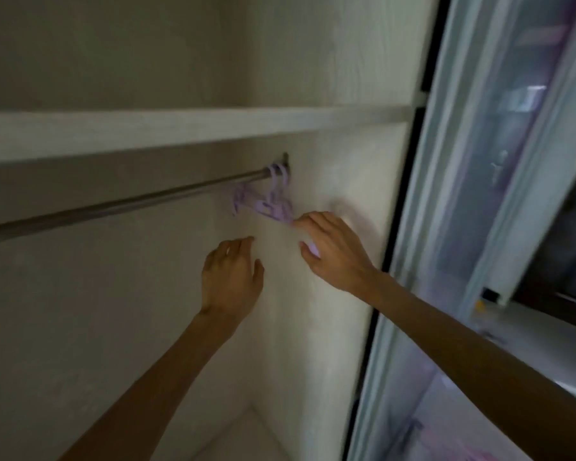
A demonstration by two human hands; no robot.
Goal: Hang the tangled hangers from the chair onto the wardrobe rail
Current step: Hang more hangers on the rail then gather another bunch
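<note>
- Wardrobe interior [330, 181], pale wood-grain panels, is filling most of the view w/ a shelf [180, 128] running across above the rail; a sliding glass door [479, 194] is standing at the right edge, blurred.
- Metal wardrobe rail [113, 204] is running under the shelf to its bracket on the side panel.
- Lilac plastic hangers [270, 201] are hanging as a small bunch at the far right end of the rail, hooks over the bar, right by the bracket. Count is unclear; they're overlapping.
- Your right hand [333, 251] is reaching up w/ fingers partly curled, fingertips at the lower edge of the bunch. Too blurred to tell if you're pinching a hanger or just touching it.
- Your left hand [230, 277] is hovering below the bunch, apart from it, fingers loosely spread, holding nothing.
- Step, by my read: you're hanging or settling this batch on the rail, so placing is about done for these.
- Next move probably calls for checking each hook is sitting fully over the bar, then separating the overlapping arms w/ both hands so they're hanging free, not snagged.
- Chair isn't in view, so can't say if more are waiting.
</note>
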